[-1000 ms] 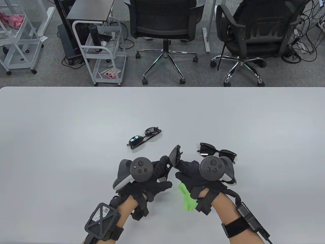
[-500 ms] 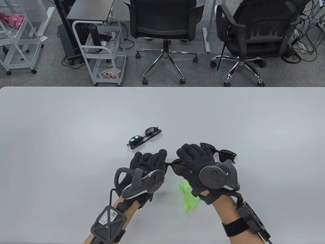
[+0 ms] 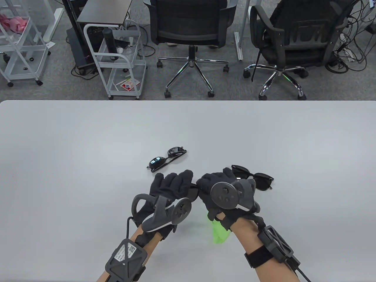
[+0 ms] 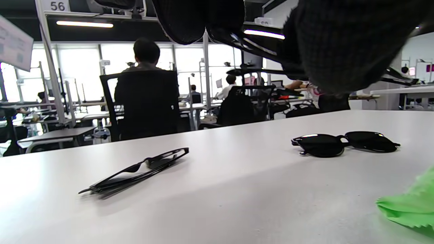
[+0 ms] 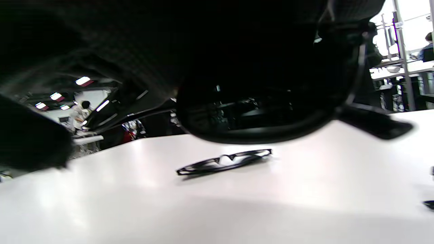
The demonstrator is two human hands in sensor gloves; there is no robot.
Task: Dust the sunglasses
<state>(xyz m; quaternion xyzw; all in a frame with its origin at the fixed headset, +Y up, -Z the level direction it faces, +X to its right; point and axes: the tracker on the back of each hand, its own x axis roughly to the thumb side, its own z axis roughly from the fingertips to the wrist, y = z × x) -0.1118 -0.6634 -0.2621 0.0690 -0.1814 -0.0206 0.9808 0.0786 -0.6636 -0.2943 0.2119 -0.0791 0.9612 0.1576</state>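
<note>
Office chairs and a white cart stand behind the pale counter (image 3: 88,132). Just above its near middle, both hands grip one pair of sunglasses (image 3: 194,192) between them: the left hand (image 3: 171,186) pinches one end, the right hand (image 3: 216,185) curls round the lens nearest it. Its long axis runs left to right, from hand to hand. A green cloth (image 3: 219,233) hangs under the right hand, which is nearer to it; whether its fingers press cloth to lens cannot be told. Two other pairs (image 3: 166,159) (image 3: 254,177) lie beyond.
</note>
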